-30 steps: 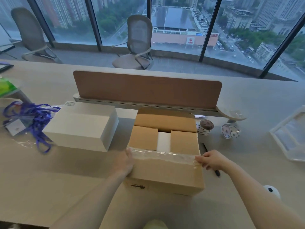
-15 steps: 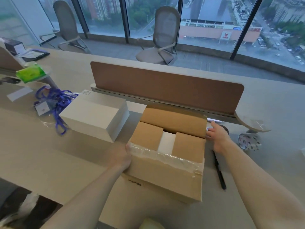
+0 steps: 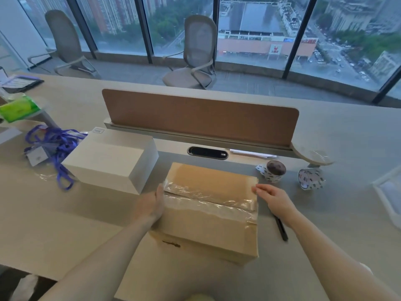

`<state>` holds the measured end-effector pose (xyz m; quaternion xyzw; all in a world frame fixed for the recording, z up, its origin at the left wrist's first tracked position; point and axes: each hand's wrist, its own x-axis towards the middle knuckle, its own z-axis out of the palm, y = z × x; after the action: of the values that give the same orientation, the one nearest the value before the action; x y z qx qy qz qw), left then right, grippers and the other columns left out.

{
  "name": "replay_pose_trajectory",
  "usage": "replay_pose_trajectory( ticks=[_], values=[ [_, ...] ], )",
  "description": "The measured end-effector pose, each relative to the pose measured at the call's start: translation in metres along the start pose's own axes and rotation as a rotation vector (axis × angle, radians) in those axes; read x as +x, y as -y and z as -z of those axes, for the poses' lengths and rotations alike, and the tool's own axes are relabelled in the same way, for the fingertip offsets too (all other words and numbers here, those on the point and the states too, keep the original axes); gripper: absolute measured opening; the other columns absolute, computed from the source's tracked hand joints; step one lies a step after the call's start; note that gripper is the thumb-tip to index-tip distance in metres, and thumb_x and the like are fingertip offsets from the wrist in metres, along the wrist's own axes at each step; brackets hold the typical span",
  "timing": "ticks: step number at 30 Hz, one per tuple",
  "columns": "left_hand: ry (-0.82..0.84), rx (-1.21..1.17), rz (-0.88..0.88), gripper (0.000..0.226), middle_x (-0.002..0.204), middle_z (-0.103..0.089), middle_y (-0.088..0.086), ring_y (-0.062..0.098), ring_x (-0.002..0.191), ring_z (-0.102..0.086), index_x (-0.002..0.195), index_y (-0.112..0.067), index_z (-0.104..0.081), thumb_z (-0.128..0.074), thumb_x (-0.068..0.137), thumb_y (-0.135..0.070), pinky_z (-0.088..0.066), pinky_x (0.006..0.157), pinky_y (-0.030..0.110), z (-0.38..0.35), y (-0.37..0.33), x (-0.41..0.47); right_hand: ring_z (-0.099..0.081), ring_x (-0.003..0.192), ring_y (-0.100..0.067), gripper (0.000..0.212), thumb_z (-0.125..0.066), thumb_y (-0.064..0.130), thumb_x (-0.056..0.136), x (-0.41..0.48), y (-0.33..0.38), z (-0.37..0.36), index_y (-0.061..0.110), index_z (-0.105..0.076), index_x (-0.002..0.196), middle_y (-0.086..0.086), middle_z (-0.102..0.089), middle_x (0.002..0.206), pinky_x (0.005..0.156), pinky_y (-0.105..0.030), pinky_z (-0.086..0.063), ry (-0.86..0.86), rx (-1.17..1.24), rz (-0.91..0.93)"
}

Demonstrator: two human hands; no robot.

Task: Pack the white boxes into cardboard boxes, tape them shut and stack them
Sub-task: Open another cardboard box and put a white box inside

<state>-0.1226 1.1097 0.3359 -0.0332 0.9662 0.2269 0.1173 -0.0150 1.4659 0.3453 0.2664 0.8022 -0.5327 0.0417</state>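
Observation:
A cardboard box (image 3: 208,227) stands on the desk in front of me with its top flaps folded down. Wrinkled clear tape (image 3: 208,198) runs across the seam between the flaps. My left hand (image 3: 153,206) presses flat against the box's left side, fingers straight. My right hand (image 3: 274,199) is at the box's right top edge with relaxed fingers, holding nothing. A white box (image 3: 110,158) sits to the left of the cardboard box. Two tape rolls, one (image 3: 273,171) and another (image 3: 310,178), lie at the right.
A black pen (image 3: 281,230) lies on the desk (image 3: 65,224) right of the cardboard box. A brown divider panel (image 3: 201,116) stands behind. Purple lanyards (image 3: 52,146) and a green pack (image 3: 18,108) lie at the left. A white tray (image 3: 388,196) is at the far right.
The far flap has come down and the box top is now closed over the white box inside. My right hand went from the far flap back to the right top edge.

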Motion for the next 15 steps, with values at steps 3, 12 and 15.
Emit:
replay_pose_trajectory(
  ticks=[3, 12, 15],
  values=[
    [0.103, 0.124, -0.015, 0.084, 0.110, -0.070, 0.013, 0.032, 0.105, -0.064, 0.110, -0.011, -0.070, -0.012, 0.096, -0.070, -0.050, 0.091, 0.040, 0.003, -0.007, 0.017, -0.056, 0.122, -0.008, 0.036, -0.057, 0.030, 0.098, -0.010, -0.001, -0.012, 0.024, -0.058, 0.133, 0.014, -0.065, 0.124, 0.106, -0.033, -0.037, -0.050, -0.246, 0.076],
    [0.065, 0.010, -0.074, 0.059, 0.119, -0.069, 0.018, 0.039, 0.112, -0.061, 0.117, -0.011, -0.071, -0.026, 0.106, -0.049, -0.044, 0.093, 0.039, -0.016, -0.001, 0.029, -0.053, 0.121, -0.036, 0.067, -0.021, 0.062, 0.098, -0.033, 0.005, -0.063, 0.012, -0.046, 0.134, -0.016, -0.053, 0.134, 0.095, -0.047, -0.042, -0.227, -0.577, -0.387],
    [0.071, -0.025, -0.091, 0.056, 0.118, -0.069, 0.020, 0.040, 0.111, -0.061, 0.122, -0.012, -0.070, -0.024, 0.108, -0.041, -0.045, 0.092, 0.040, -0.021, 0.000, 0.035, -0.055, 0.117, -0.037, 0.065, -0.014, 0.057, 0.101, -0.034, 0.000, -0.072, 0.017, -0.057, 0.128, -0.016, -0.060, 0.128, 0.093, -0.044, -0.042, -0.285, -0.564, -0.372]
  ],
)
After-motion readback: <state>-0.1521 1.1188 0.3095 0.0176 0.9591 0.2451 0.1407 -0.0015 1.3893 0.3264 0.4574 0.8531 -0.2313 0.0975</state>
